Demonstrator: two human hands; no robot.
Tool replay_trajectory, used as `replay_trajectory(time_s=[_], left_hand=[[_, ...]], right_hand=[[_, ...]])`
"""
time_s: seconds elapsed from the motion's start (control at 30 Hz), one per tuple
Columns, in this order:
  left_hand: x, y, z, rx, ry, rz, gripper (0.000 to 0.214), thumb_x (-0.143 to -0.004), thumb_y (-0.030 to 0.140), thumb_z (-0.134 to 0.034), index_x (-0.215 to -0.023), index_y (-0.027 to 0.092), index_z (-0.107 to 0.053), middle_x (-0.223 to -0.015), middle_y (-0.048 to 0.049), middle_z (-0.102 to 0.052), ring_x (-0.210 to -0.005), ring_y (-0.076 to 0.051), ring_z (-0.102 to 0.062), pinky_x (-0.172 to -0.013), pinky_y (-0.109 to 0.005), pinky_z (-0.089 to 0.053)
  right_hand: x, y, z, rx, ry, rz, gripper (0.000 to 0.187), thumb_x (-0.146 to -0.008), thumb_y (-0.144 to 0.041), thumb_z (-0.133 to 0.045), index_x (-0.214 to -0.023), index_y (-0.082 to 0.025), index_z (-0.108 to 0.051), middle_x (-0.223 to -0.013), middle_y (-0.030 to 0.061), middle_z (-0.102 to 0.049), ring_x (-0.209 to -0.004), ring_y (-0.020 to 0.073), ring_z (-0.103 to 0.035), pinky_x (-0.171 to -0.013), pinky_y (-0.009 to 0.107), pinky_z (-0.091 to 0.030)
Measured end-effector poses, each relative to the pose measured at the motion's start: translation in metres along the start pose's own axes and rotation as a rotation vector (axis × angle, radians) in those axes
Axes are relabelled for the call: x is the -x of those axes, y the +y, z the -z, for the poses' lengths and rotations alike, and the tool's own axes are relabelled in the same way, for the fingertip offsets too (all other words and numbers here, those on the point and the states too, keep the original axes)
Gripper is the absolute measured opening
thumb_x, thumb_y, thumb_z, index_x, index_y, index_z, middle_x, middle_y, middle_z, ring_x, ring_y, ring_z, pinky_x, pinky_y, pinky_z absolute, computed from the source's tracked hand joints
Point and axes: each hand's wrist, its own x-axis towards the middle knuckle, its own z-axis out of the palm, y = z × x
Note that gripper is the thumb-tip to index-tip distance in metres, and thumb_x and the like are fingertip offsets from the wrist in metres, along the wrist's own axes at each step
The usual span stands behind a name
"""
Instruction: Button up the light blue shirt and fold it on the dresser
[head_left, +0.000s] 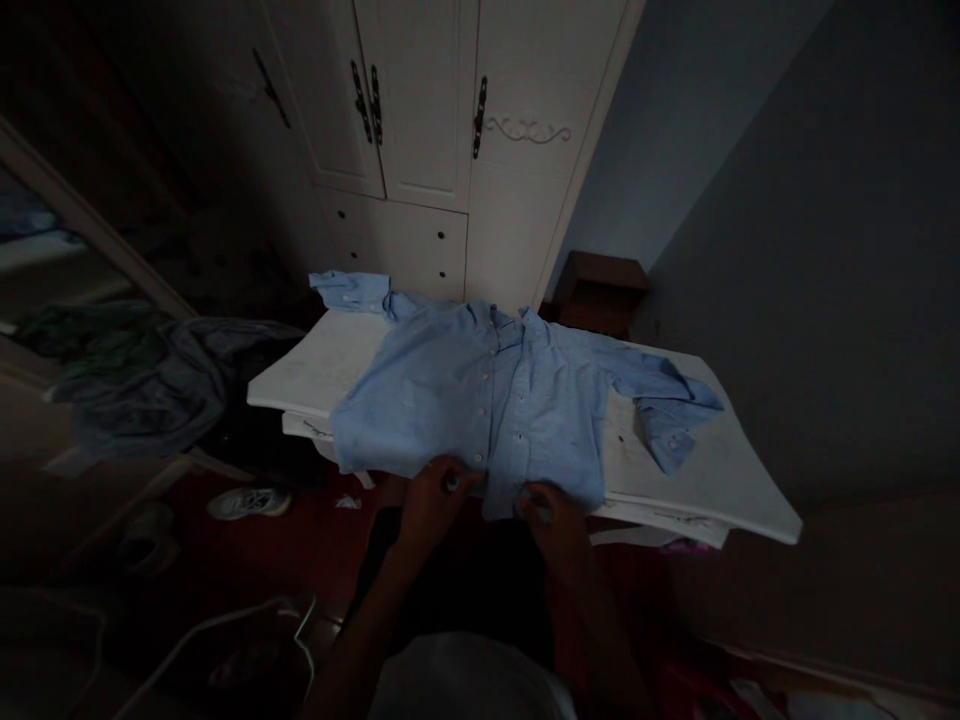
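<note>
A light blue button-up shirt (420, 390) lies front side up on a white table (697, 460), its collar towards the wardrobe and its hem at my side. The front is unbuttoned, and the two front edges lie close together. Its left-hand sleeve reaches past the far table edge; the other sleeve is bent over on the right. My left hand (439, 495) pinches the hem just left of the button edge. Right of the opening, my right hand (551, 510) has its fingers closed on the hem of the other front panel.
Behind the table stands a white wardrobe (427, 110) with dark handles. A small brown cabinet (604, 285) is by the wall. Crumpled clothes (165, 380) are heaped at left, above a light shoe (249, 502) on the red floor. A white wire-like frame (217, 620) is lower left.
</note>
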Motion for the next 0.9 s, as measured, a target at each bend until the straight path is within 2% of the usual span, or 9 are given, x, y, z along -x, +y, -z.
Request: replay_trajectory(time_s=[0.1,0.2,0.33,0.53,0.63,0.7,0.8,0.9], left_hand=[[0.004,0.001,-0.012,0.043,0.049,0.089,0.022,-0.081,0.039,-0.071,-0.087,0.019,-0.064,-0.081,-0.0002,-0.070,-0.065,-0.014,-0.063,-0.066,-0.026,-0.047],[0.004,0.007,-0.021,0.041,0.067,0.138,0.025,-0.082,0.042,-0.069,-0.088,0.019,-0.065,-0.084,-0.0025,-0.072,-0.073,-0.017,-0.066,-0.070,-0.028,-0.048],[0.002,0.016,-0.019,-0.070,0.085,0.141,0.024,-0.086,0.043,-0.065,-0.088,0.018,-0.067,-0.087,-0.0052,-0.072,-0.078,-0.020,-0.068,-0.070,-0.030,-0.048],[-0.005,0.014,-0.017,-0.070,0.055,-0.079,0.021,-0.090,0.025,-0.061,-0.109,0.021,-0.069,-0.102,-0.0069,-0.070,-0.090,-0.018,-0.066,-0.079,-0.029,-0.051],[-0.007,0.005,-0.019,-0.002,0.031,-0.158,0.018,-0.091,0.018,-0.058,-0.101,0.022,-0.072,-0.098,-0.0060,-0.068,-0.088,-0.017,-0.066,-0.081,-0.028,-0.052],[-0.005,0.001,-0.018,0.065,0.056,-0.208,0.018,-0.091,0.016,-0.057,-0.094,0.021,-0.074,-0.094,-0.0052,-0.067,-0.087,-0.016,-0.065,-0.081,-0.028,-0.053],[0.002,-0.003,-0.010,0.164,0.091,-0.263,0.016,-0.092,0.020,-0.057,-0.090,0.020,-0.074,-0.093,-0.0054,-0.066,-0.087,-0.016,-0.064,-0.082,-0.030,-0.053],[0.008,-0.004,-0.002,0.246,0.042,-0.268,0.016,-0.093,0.025,-0.057,-0.094,0.021,-0.073,-0.094,-0.0055,-0.068,-0.090,-0.017,-0.064,-0.085,-0.032,-0.053]], right_hand=[[0.006,0.007,-0.009,-0.091,-0.024,-0.064,0.039,-0.077,-0.042,-0.062,-0.107,-0.019,-0.068,-0.109,0.0138,-0.072,-0.098,0.0299,-0.069,-0.087,0.047,-0.054],[0.006,0.006,-0.015,-0.202,-0.063,-0.094,0.043,-0.073,-0.046,-0.066,-0.106,-0.018,-0.066,-0.112,0.0147,-0.071,-0.101,0.0304,-0.069,-0.088,0.046,-0.055],[0.003,0.003,-0.017,-0.313,-0.072,-0.050,0.032,-0.076,-0.046,-0.065,-0.092,-0.019,-0.064,-0.094,0.0094,-0.073,-0.090,0.0258,-0.070,-0.080,0.039,-0.056],[-0.004,-0.007,-0.015,-0.321,-0.086,0.000,0.033,-0.075,-0.049,-0.066,-0.089,-0.019,-0.068,-0.074,0.0038,-0.070,-0.068,0.0195,-0.065,-0.063,0.030,-0.052],[-0.005,-0.019,-0.011,-0.293,-0.117,0.035,0.029,-0.077,-0.048,-0.065,-0.073,-0.020,-0.069,-0.064,0.0021,-0.066,-0.060,0.0178,-0.062,-0.057,0.028,-0.049],[-0.004,-0.027,-0.007,-0.298,-0.064,0.055,0.028,-0.078,-0.047,-0.065,-0.074,-0.020,-0.070,-0.067,0.0026,-0.069,-0.063,0.0183,-0.063,-0.059,0.029,-0.050],[-0.001,-0.037,-0.007,-0.315,0.032,0.091,0.025,-0.078,-0.045,-0.066,-0.081,-0.021,-0.074,-0.083,0.0045,-0.074,-0.075,0.0203,-0.067,-0.071,0.031,-0.054],[0.000,-0.043,-0.016,-0.332,0.030,0.080,0.026,-0.078,-0.046,-0.067,-0.083,-0.022,-0.075,-0.086,0.0045,-0.076,-0.079,0.0214,-0.069,-0.075,0.034,-0.055]])
